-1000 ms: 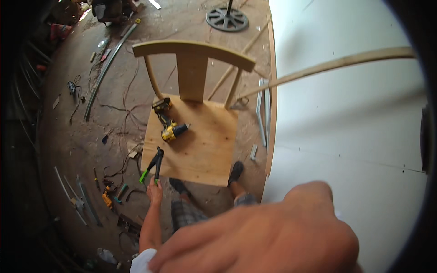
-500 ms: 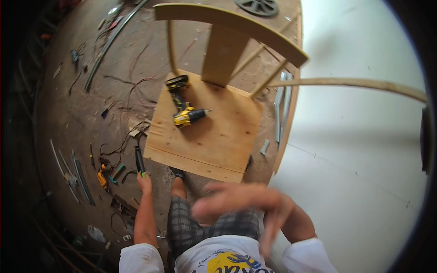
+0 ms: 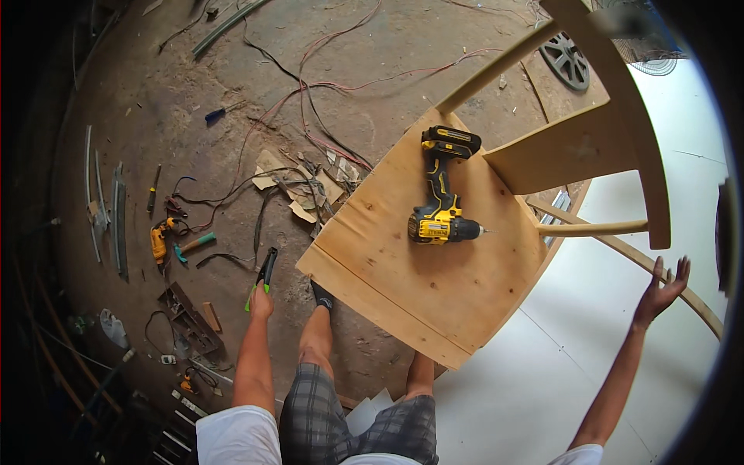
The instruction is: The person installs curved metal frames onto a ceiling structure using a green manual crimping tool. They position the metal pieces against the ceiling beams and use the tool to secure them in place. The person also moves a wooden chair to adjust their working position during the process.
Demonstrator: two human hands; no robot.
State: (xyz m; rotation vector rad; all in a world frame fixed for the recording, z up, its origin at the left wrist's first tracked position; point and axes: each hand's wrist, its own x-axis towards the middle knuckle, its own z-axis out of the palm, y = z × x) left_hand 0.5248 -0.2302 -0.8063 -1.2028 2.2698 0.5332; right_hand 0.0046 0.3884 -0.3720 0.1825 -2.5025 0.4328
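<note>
My left hand [image 3: 261, 298] grips a black-and-green plier-like tool [image 3: 267, 265], left of a plywood chair seat [image 3: 387, 294]. A yellow-and-black cordless drill [image 3: 439, 226] lies on its side on that seat, battery toward the top. The chair's wooden back, with its curved top rail [image 3: 643, 155], reaches to the upper right. My right hand [image 3: 663, 288] is open, fingers spread, just below the end of that rail, beside a long curved wooden strip [image 3: 697, 310]; whether it touches the strip I cannot tell.
A broad white board [image 3: 535, 364] fills the lower right. On the dirty floor lie red and black cables [image 3: 341, 85], cardboard scraps [image 3: 306, 186], an orange drill [image 3: 160, 240], a teal-handled hammer [image 3: 198, 244], metal profiles [image 3: 120, 217] and a round slotted base [image 3: 566, 62].
The chair and drill now appear turned clockwise and further right as the view has shifted. My right hand has moved from close below the camera out to the chair's back.
</note>
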